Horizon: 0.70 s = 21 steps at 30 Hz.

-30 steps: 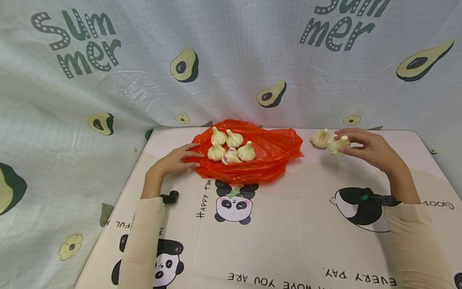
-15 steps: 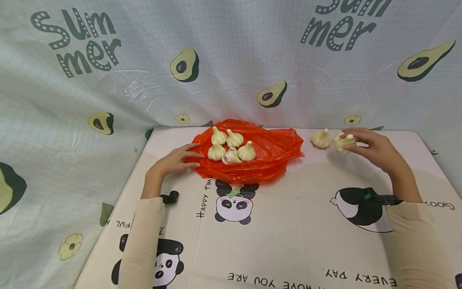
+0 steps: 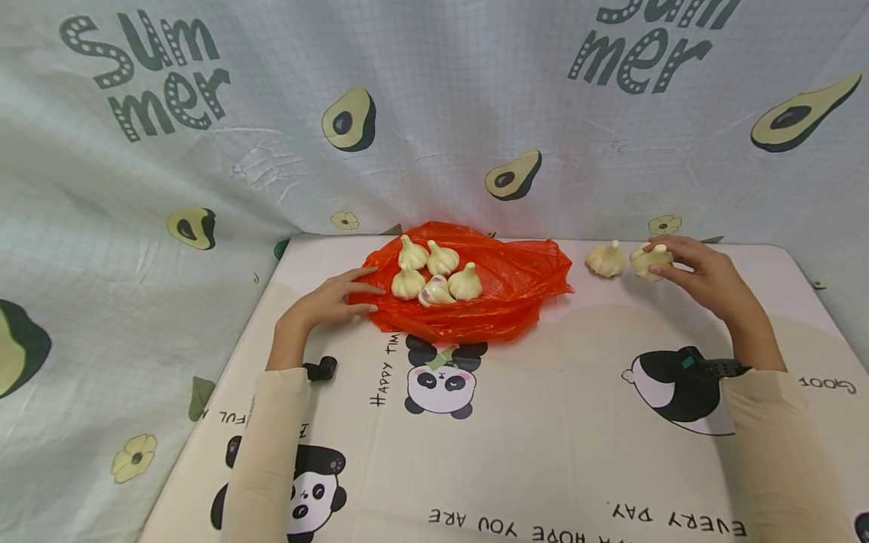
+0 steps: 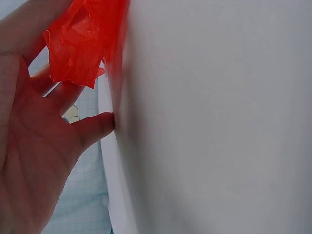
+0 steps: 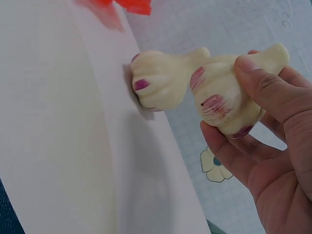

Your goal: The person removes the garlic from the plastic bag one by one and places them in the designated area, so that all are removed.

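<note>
At the back right of the table, my right hand [image 3: 711, 275] holds a garlic bulb [image 3: 648, 264] between thumb and fingers. The right wrist view shows this garlic bulb [image 5: 226, 100] with purple streaks, its stem pointing up and right. Just left of it, another garlic bulb [image 3: 606, 259] sits on the table. A crumpled red plastic bag [image 3: 505, 279] lies spread at the back middle, with several garlic bulbs [image 3: 437, 290] on its left part. My left hand [image 3: 330, 299] rests at the bag's left edge, fingers spread and touching it. Red plastic [image 4: 80, 46] lies against those fingers in the left wrist view.
A panda-print cloth covers the table [image 3: 502, 452]. An avocado-print curtain [image 3: 421, 113] hangs right behind the table's back edge and along the left side.
My right hand has moved a little to the right with its garlic bulb, widening the gap to the bulb beside it. The left hand and red bag have stayed in place.
</note>
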{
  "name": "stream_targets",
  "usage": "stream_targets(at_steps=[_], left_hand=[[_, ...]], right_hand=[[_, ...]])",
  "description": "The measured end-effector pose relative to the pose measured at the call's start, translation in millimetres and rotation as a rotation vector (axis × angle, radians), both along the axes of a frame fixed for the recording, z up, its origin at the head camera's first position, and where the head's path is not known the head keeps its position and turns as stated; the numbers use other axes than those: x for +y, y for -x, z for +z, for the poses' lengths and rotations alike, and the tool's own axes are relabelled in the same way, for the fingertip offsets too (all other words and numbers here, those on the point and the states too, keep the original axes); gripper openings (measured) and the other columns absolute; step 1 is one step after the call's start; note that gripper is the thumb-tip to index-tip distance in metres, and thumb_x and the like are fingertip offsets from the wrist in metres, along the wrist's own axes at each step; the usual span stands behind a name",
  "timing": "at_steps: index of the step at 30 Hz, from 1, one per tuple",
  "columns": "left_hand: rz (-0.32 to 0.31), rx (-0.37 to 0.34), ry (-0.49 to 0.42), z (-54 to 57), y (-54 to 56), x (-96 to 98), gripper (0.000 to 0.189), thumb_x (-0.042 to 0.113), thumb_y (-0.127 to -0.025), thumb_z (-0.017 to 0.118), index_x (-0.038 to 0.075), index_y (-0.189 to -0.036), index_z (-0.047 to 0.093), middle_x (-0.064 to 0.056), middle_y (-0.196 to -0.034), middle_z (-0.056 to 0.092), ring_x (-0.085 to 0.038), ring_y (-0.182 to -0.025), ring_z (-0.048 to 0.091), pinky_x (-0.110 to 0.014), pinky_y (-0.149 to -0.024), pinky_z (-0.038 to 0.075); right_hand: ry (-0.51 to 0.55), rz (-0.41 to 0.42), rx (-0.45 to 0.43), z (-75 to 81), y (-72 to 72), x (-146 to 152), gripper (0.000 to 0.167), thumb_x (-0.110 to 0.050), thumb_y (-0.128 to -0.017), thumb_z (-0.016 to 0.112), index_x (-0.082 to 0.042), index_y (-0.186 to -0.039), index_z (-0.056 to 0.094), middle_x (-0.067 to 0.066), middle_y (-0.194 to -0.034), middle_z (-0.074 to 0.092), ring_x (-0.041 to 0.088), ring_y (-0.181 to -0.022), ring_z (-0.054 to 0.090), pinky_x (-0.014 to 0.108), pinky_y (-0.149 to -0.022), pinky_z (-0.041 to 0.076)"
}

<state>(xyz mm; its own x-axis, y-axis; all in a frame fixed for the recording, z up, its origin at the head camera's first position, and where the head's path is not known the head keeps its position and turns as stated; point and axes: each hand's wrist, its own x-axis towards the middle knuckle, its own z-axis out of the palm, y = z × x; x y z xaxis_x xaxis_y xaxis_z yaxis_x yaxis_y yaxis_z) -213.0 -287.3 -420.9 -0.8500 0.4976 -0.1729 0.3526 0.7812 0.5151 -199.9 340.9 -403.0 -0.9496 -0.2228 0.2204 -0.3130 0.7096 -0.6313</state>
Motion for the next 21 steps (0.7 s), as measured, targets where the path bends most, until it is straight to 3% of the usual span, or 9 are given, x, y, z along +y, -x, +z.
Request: stream_targets(at_steps=[3, 9, 12, 15, 18, 21], left_hand=[[0.0, -0.001, 0.0, -0.6, -0.2, -0.3, 0.042, 0.034, -0.097, 0.068, 0.019, -0.136, 0.067, -0.01, -0.164, 0.031, -0.039, -0.151, 0.025, -0.064, -0.12, 0.022], [0.006, -0.003, -0.003, -0.5, -0.8, -0.8, 0.043, 0.034, -0.096, 0.068, 0.02, -0.137, 0.067, -0.01, -0.165, 0.031, -0.039, -0.151, 0.024, -0.064, -0.12, 0.022], [0.005, 0.0, 0.003, -0.4, -0.7, -0.8, 0.043, 0.034, -0.096, 0.068, 0.019, -0.137, 0.067, -0.011, -0.165, 0.031, -0.039, -0.151, 0.024, -0.064, -0.12, 0.022], [0.004, 0.003, 0.0, -0.2, -0.7, -0.5, 0.044, 0.034, -0.096, 0.068, 0.018, -0.137, 0.067, -0.011, -0.164, 0.031, -0.04, -0.151, 0.024, -0.064, -0.12, 0.022], [0.005, 0.004, -0.003, -0.3, -0.6, -0.4, 0.044, 0.035, -0.096, 0.069, 0.018, -0.137, 0.067, -0.012, -0.164, 0.031, -0.04, -0.151, 0.025, -0.065, -0.119, 0.022], [0.007, 0.001, 0.001, -0.3, -0.8, -0.3, 0.045, 0.036, -0.096, 0.068, 0.018, -0.137, 0.066, -0.011, -0.165, 0.03, -0.04, -0.151, 0.024, -0.065, -0.119, 0.022]], right_hand=[[0.007, -0.003, -0.004, -2.1, 2.1, 1.4, 0.04, -0.022, -0.097, 0.071, -0.01, -0.134, 0.064, 0.006, -0.14, 0.055, -0.025, -0.115, 0.034, -0.003, -0.09, 0.031], [0.03, 0.0, -0.013, -6.9, 6.0, 4.1, 0.042, -0.022, -0.097, 0.071, -0.007, -0.135, 0.063, -0.026, -0.128, 0.051, -0.025, -0.112, 0.036, -0.004, -0.089, 0.033], [0.04, -0.003, -0.026, -8.1, 8.1, 4.6, 0.042, -0.022, -0.097, 0.071, -0.006, -0.136, 0.062, -0.033, -0.123, 0.05, -0.026, -0.109, 0.038, -0.004, -0.086, 0.036], [0.014, -0.036, -0.054, -7.8, 10.9, 4.4, 0.043, -0.026, -0.098, 0.069, -0.007, -0.136, 0.062, -0.019, -0.129, 0.058, -0.015, -0.107, 0.048, -0.004, -0.079, 0.038], [-0.03, -0.075, -0.109, -5.8, 14.2, 3.8, 0.049, -0.033, -0.1, 0.066, -0.007, -0.14, 0.058, 0.011, -0.139, 0.059, 0.015, -0.115, 0.061, 0.0, -0.072, 0.038], [-0.034, -0.098, -0.18, -4.2, 18.7, 3.7, 0.059, -0.038, -0.101, 0.064, -0.003, -0.147, 0.05, 0.029, -0.147, 0.049, 0.048, -0.125, 0.056, 0.02, -0.081, 0.049]])
